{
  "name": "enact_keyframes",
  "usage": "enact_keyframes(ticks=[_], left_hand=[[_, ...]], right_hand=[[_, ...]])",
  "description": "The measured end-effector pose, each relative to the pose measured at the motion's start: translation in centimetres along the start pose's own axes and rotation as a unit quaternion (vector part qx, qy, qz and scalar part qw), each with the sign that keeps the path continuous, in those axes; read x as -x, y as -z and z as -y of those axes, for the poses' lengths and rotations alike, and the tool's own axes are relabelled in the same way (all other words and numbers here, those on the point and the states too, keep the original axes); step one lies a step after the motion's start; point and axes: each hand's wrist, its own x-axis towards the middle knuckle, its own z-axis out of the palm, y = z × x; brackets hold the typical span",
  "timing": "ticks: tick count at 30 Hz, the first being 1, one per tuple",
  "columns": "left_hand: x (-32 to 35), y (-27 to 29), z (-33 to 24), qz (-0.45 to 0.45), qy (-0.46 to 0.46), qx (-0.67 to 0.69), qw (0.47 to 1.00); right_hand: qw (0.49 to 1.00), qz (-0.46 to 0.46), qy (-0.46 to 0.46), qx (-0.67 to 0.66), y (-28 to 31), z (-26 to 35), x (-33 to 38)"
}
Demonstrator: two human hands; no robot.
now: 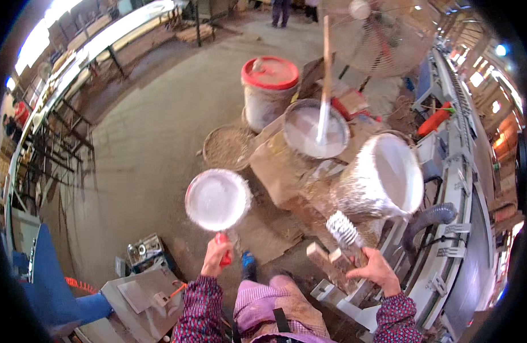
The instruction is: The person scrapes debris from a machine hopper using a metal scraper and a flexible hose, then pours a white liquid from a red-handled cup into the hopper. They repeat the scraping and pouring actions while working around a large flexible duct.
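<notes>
Grip: we find the left hand clamped around the red handle of a scoop pan, its round bowl held level and filled with white paste. The right hand is closed on the handle of a white-coated brush, bristles pointing up toward 11 o'clock.

The pan hangs over the concrete floor, just left of a paste-smeared board. At 1 o'clock of the pan stands a basin of white mix with a wooden stick upright in it; at 3 o'clock, a large white-caked bucket tilts its mouth to the right.

We judge that the pan should be kept flat and the wrist firm, since the load sits close to the rim, and the brush should be kept off the bucket wall, which it nearly touches.

Room: open floor from 8 to 11 o'clock. The right side is tight, bounded by a long metal machine frame and a grey hose. A red-lidded bucket and a floor fan close 12 to 1 o'clock.
</notes>
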Motion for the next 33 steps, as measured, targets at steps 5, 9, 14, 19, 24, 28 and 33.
enact_keyframes(ticks=[5, 9, 14, 19, 24, 28, 33], left_hand=[[-13.5, 5.1, -3.0, 0.02, 0.022, -0.015, 0.999], [-20.8, 6.1, -2.0, 0.036, 0.029, -0.033, 0.998], [-31.6, 7.4, -1.0, 0.029, -0.013, -0.052, 0.998], [-41.5, 8.6, 1.3, 0.023, 0.034, -0.055, 0.998], [-47.1, 8.8, 1.6, 0.042, 0.027, -0.049, 0.998], [-49.7, 9.5, 3.1, 0.046, 0.034, -0.026, 0.998], [-50.8, 9.1, 3.5, 0.048, 0.072, 0.02, 0.996]], right_hand=[[0.996, -0.056, 0.052, -0.038, -4.6, 8.5, -13.6], [0.995, -0.04, -0.058, -0.066, -5.9, 11.3, -20.5], [0.992, -0.051, 0.007, -0.117, -7.2, 13.7, -28.6], [0.991, -0.049, -0.036, -0.121, -8.3, 14.8, -34.4], [0.992, -0.055, -0.056, -0.104, -9.3, 15.9, -38.6], [0.992, -0.046, -0.067, -0.096, -10.1, 16.8, -40.5], [0.993, -0.049, -0.078, -0.072, -10.9, 16.9, -42.0]])
